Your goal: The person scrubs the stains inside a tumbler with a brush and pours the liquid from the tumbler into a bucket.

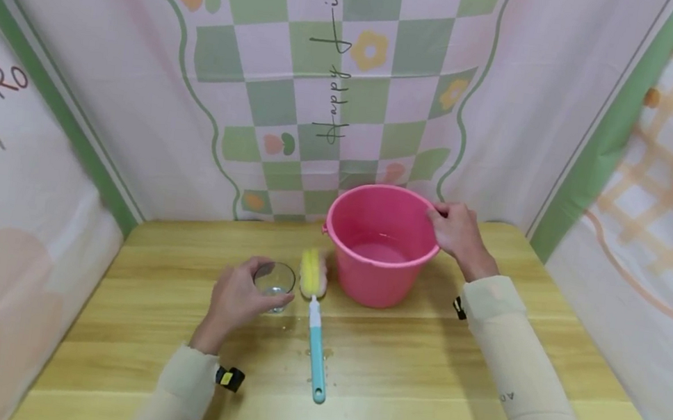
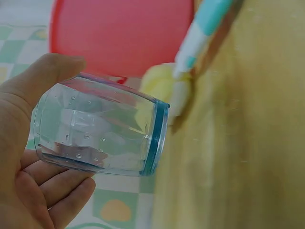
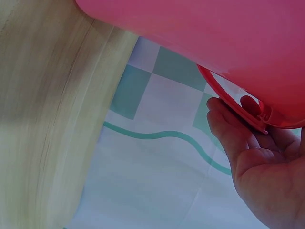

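Note:
A clear drinking glass (image 1: pixel 275 279) with water drops on its wall is held between the thumb and fingers of my left hand (image 1: pixel 239 300). In the left wrist view, the glass (image 2: pixel 95 126) has a thick bluish base facing the table; I cannot tell whether it touches. At the back of the table a pink bucket (image 1: pixel 377 281) stands upright with some water in it. My right hand (image 1: pixel 461 236) grips its rim at the right side, with the fingers by the red handle (image 3: pixel 228 98). Between glass and bucket lies a bottle brush (image 1: pixel 315 340) with a yellow sponge head.
Small wet spots dot the wooden table (image 1: pixel 401 400) around the brush. A checked green and white cloth (image 1: pixel 325 96) hangs behind the table's back edge, and printed curtains (image 1: pixel 650 171) hang at both sides.

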`<state>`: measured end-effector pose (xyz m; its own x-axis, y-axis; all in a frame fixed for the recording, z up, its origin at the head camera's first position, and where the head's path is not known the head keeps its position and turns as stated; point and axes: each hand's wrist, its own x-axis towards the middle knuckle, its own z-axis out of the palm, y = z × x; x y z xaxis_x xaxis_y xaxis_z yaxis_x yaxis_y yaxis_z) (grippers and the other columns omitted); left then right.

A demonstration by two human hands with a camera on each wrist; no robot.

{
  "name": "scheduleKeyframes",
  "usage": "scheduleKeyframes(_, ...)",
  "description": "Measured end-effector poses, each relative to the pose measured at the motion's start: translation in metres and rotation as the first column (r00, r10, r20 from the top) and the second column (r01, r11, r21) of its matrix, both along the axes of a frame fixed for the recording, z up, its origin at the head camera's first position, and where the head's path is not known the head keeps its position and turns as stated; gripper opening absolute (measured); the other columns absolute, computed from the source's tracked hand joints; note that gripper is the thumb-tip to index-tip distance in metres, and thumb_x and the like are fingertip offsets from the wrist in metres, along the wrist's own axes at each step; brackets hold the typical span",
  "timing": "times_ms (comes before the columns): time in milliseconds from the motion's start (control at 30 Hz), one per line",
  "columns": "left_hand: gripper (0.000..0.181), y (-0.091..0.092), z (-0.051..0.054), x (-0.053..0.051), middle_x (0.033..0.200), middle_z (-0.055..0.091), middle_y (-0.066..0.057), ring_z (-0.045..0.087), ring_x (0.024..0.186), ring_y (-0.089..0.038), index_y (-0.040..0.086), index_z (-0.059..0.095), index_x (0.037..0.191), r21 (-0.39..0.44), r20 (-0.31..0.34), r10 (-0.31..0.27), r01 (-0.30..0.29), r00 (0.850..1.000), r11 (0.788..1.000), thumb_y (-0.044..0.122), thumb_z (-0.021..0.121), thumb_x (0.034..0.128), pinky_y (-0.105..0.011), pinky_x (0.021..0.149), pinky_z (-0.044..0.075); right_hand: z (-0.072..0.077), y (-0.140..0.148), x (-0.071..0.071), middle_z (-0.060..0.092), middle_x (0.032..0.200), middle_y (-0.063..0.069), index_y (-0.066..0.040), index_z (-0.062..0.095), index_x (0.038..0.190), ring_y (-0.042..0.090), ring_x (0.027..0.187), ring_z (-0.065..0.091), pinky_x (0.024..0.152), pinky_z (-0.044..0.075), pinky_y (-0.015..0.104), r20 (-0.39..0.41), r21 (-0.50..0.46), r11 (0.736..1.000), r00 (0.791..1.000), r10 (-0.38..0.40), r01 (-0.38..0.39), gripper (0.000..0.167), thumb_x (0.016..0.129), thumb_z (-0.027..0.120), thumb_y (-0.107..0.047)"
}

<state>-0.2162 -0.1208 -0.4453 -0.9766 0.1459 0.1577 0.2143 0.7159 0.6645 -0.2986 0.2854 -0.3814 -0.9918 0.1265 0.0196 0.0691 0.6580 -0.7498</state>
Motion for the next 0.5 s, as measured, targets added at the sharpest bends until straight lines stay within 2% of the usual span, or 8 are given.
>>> scheduleKeyframes(200, 0.078, -0.001, -0.016, 0.005, 0.138, 0.072, -0.01, 0.068, 0.128, -0.031, 0.01, 0.065, 0.137, 0.041, 0.077, 0.021, -0.024, 0.997, 0.999, 0.046, 0.095, 0.0743, -0.052, 0.108, 0.054, 0.0, 0.001, 0.001, 0.075, 0.12, 0.02, -0.006, 0.062, 0.146, 0.027, 0.1, 0.074, 0.073, 0.058, 0.026, 0.009, 0.0, 1.0, 1.0, 0.006, -0.006, 0.045, 0.113, 0.049, -0.032)
scheduleKeyframes(500, 0.077, -0.002, -0.03, 0.009, 0.137, 0.072, -0.013, 0.068, 0.128, -0.034, 0.009, 0.063, 0.138, 0.069, 0.084, 0.006, -0.012, 0.996, 0.998, 0.044, 0.095, 0.0761, -0.054, 0.108, 0.053, 0.001, 0.001, 0.001, 0.074, 0.123, 0.021, -0.006, 0.059, 0.149, 0.028, 0.101, 0.074, 0.074, 0.058, 0.026, 0.016, -0.006, 1.0, 1.0, 0.006, -0.005, 0.047, 0.112, 0.049, -0.033)
